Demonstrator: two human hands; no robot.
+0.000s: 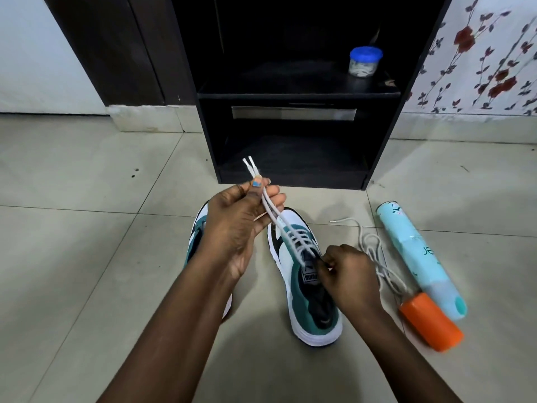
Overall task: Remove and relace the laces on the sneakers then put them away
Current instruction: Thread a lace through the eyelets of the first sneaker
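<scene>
Light-blue cylindrical bottle (418,254) lying on floor: partial dark lettering "Je…" on side, rest cut off by curve. Sneaker (302,274) tongue carries dark logo patch, text too small to read. No other legible text.

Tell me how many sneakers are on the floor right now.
2. One sneaker lies between the hands, laced, its lace ends held up by the left hand. The other sneaker lies left of it, mostly hidden behind the left hand and forearm.
</scene>
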